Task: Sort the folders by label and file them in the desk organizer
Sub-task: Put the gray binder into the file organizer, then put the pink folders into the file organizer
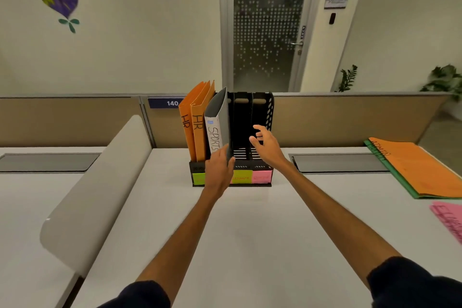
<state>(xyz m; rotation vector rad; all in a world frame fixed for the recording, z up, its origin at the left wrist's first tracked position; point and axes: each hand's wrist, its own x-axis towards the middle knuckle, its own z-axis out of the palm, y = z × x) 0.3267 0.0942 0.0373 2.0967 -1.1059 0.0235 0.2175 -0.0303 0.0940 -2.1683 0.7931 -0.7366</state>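
You have three orange paper folders [186,130] [200,130] [422,165], one grey folder [220,117], one green folder [403,177] and one pink folder [447,220]. One black plastic desk organizer [262,112] shows three sticky labels [198,178] [242,177] [261,176].

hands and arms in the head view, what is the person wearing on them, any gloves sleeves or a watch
Both hands are bare, left hand and right hand: no gloves, and no watch, bracelet or ring shows. The forearms are uncovered. Lower in the picture each arm wears a plain dark navy sleeve, left sleeve and right sleeve, without visible markings.
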